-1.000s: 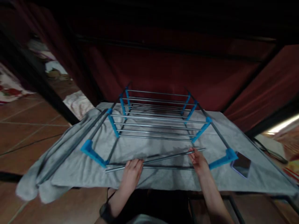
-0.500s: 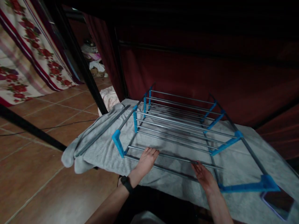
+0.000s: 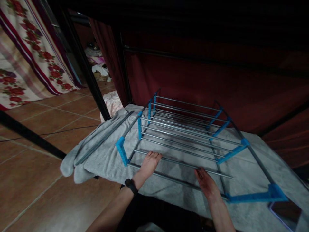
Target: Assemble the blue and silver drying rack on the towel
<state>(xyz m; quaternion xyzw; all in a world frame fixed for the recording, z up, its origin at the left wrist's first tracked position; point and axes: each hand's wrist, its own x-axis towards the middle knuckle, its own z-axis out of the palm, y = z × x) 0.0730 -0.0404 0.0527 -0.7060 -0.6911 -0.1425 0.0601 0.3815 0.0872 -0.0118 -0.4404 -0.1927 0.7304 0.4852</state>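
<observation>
My left hand (image 3: 151, 163) is closed over a thin grey metal rod (image 3: 178, 162), palm down, with a black watch (image 3: 131, 187) on the wrist. My right hand (image 3: 205, 182) pinches the same rod further right, thumb and fingers at its near side. The rod's right end sticks out beyond this hand. Around and behind it stands a shoe-rack-like frame (image 3: 190, 130) of metal bars with blue plastic brackets (image 3: 257, 196), lying on a grey blanket (image 3: 243, 214). The rod runs roughly parallel to the frame's nearest bar (image 3: 177, 180); neither rod end appears fitted into a bracket.
Loose grey rods (image 3: 103, 138) lie on the blanket at the left. A phone (image 3: 286, 212) rests by the right blue bracket. Black bed posts (image 3: 89, 74) and a dark red curtain (image 3: 193, 77) enclose the space. A cable (image 3: 70, 129) crosses the tiled floor (image 3: 48, 193).
The rod has shifted slightly to the right relative to the frame. My right hand has moved a little left along it. My left hand keeps its hold.
</observation>
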